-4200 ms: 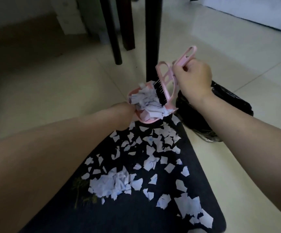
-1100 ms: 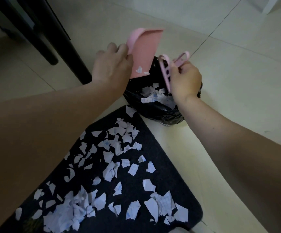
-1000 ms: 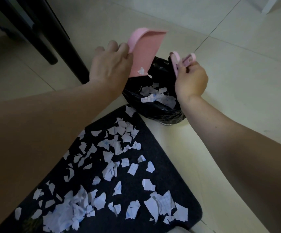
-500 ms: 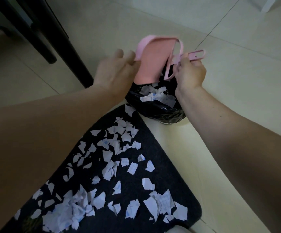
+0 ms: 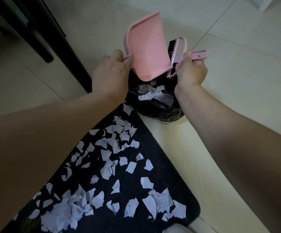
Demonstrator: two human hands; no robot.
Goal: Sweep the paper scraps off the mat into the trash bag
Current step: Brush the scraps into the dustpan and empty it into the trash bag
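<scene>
My left hand (image 5: 110, 76) grips a pink dustpan (image 5: 146, 47) by its handle, tipped up over the open black trash bag (image 5: 154, 106). My right hand (image 5: 191, 73) holds a small pink hand brush (image 5: 178, 53) with black bristles, pressed against the dustpan's right edge. White paper scraps (image 5: 153, 93) lie inside the bag. Many more torn paper scraps (image 5: 112, 167) are scattered over the dark mat (image 5: 170, 172), with a thicker heap near its lower left.
Black furniture legs (image 5: 40, 39) stand at the upper left on the pale tiled floor (image 5: 237, 106). The bag sits just past the mat's far corner. A white object's corner (image 5: 267, 2) shows at the top right.
Earlier the full dustpan was over the mat; it then moved over the bag and tipped its scraps in. In the last half second the dustpan rose and the brush came against its edge.
</scene>
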